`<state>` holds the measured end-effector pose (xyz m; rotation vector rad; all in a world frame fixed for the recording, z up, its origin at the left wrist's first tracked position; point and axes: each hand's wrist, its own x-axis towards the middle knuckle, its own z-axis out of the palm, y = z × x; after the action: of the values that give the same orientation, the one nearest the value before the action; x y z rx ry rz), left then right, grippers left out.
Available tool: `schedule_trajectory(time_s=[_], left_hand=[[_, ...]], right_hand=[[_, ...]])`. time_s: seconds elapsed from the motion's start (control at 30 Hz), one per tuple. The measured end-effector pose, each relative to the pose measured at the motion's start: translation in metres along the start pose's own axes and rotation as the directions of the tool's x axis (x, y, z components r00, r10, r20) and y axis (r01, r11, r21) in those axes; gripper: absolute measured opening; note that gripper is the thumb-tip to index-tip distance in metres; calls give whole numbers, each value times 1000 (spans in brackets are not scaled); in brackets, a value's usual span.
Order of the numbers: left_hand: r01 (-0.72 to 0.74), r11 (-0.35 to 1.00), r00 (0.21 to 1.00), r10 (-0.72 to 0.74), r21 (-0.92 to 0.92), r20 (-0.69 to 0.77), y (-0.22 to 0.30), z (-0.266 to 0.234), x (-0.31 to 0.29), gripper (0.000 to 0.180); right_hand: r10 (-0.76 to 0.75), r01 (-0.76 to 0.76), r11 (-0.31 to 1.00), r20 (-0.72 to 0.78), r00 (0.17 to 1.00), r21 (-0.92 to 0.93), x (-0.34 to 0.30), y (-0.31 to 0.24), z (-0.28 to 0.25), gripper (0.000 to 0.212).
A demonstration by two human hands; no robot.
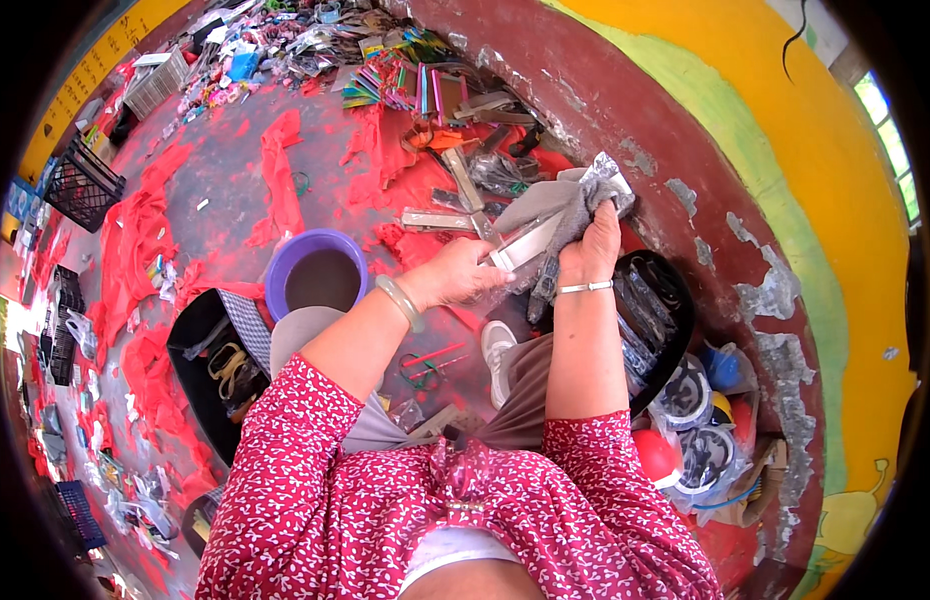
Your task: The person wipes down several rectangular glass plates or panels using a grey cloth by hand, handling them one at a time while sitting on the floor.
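Note:
My left hand (453, 272) pinches the near end of a long, narrow white piece (526, 246), perhaps a slim box; its exact kind is unclear. My right hand (593, 245) is closed round a grey cloth (570, 225), which lies against the piece and covers part of its far end. Shiny clear wrapping shows beyond those fingers. Just left of my left forearm stands a purple bucket (275, 282) of murky dark water. Under my right wrist, a black tub (682, 300) holds dark, plastic-wrapped items (645, 310).
Another black tub (190, 365) with a checked cloth sits at my left knee. Long flat boxes (463, 180) and red cloth scraps (280, 165) litter the floor ahead. Bagged round items (685, 390) lie right, by the peeling wall (765, 290). Black crates (85, 185) stand far left.

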<state>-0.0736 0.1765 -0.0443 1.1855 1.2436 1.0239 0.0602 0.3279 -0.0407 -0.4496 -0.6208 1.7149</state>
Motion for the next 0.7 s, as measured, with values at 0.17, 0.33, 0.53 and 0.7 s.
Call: schedule_trajectory(time_s=[0.17,0.33,0.53,0.7], left_hand=[[-31,998,995,36,50,-97,-11,-9,8,27],[-97,989,960,121,108,-251,-17,-28,21,31],[-71,997,996,71,-12,-62,1,-22,12,22],[52,990,997,-44,-127,67,26,-8,-12,18]], right_hand=[[91,-93,995,-53,994,-43,-44,13,41,12],[250,-237,960,72,966,-151,-71,46,45,19],[143,-136,981,35,989,-141,-58,38,33,19],[-66,54,996,-178,982,-71,-32,-7,35,12]])
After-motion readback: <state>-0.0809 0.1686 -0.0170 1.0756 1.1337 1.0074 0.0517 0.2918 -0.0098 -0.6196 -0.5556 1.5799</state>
